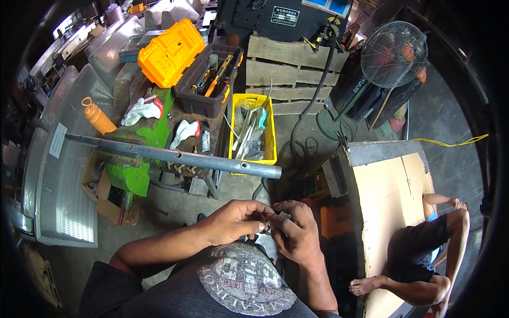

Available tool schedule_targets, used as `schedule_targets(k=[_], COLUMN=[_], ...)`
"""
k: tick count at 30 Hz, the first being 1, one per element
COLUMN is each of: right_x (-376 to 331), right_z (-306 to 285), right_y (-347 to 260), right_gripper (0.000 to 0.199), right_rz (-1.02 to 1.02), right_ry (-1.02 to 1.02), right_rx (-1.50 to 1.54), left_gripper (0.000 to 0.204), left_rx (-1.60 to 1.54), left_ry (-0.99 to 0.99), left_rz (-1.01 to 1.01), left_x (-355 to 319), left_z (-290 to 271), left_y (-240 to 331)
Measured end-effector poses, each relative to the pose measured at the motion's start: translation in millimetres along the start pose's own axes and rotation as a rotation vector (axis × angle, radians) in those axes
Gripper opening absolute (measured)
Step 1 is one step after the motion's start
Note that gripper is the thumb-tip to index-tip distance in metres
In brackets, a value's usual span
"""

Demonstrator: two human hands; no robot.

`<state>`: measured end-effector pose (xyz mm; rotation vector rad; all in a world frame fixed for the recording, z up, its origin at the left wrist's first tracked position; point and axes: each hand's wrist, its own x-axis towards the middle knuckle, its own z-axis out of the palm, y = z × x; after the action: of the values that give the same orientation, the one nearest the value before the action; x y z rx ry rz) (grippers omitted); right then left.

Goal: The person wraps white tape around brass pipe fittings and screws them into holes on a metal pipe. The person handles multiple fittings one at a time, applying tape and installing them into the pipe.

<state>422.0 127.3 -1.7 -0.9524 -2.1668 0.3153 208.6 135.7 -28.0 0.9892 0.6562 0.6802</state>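
In front of my chest, my left hand (238,220) and my right hand (298,233) meet, fingers bent and pinched together. Whatever small dark thing sits between the fingertips is mostly hidden, and I cannot make out its kind. Just beyond the hands, a long grey metal pipe (196,157) lies across the workbench. It has holes along its side and a threaded right end, which sticks out past the bench. Several small brass fittings (181,168) lie on the bench beside the pipe. Two white work gloves with red cuffs, one nearer the left (140,112) and one nearer the middle (184,132), rest behind it.
A dark toolbox (199,103) with a raised orange lid (172,53) stands at the bench's back, an orange bottle (98,115) to its left. A yellow crate (271,132) sits on the floor. Rightward are a standing fan (393,55) and a person (419,254) on cardboard (387,212).
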Motion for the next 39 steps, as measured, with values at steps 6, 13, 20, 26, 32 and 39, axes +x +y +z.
schedule_targets(k=[6,13,20,26,32,39], right_x=[-5,-9,-11,-9,-4,-2], right_z=[9,14,24,21,16,8], right_y=[2,-3,-13,-18,-20,-15], right_gripper=[0.036,0.026,0.02,0.018,0.032,0.034], right_rz=[0.038,0.119,0.225,0.24,0.035,-0.082], right_ry=[0.039,0.07,0.121,0.126,0.212,0.223], right_rx=[0.03,0.196,0.274,0.244,0.04,-0.076], left_gripper=[0.03,0.024,0.022,0.023,0.023,0.024], left_rx=[-0.23,-0.539,-0.414,-0.118,-0.135,-0.169], left_ry=[-0.047,-0.168,-0.023,0.035,0.005,-0.009], left_rz=[-0.054,-0.047,0.103,0.168,0.178,0.107], left_x=[-3,-6,-7,-12,-19,-21], left_z=[-7,-11,-8,-2,5,4], left_y=[1,-4,-4,0,13,13])
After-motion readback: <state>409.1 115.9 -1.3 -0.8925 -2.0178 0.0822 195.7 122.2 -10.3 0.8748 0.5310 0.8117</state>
